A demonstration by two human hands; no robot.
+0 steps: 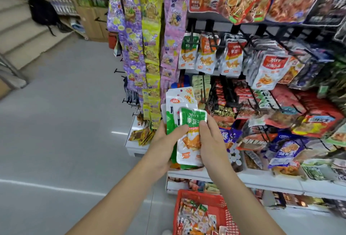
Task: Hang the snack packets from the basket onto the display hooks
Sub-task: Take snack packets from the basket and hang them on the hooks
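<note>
Several flat foil snack packets (179, 100), white and green, stacked between both hands at frame centre. Left hand (164, 141) grips the stack's left edge, thumb across the front. Right hand (212, 141) pinches the front green-topped packet (189, 152). Red plastic mesh basket (187, 195) at 6 o'clock, packets inside. Black wire display hooks (191, 43) at 12 o'clock, similar packets hanging.

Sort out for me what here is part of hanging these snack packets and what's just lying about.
In the job: left hand gripping the packet stack; right hand pinching the green-topped packet; red basket of more packets; matching packets on a hook.
Just lying about: black backpack; purple candy strips; stairs.
</note>
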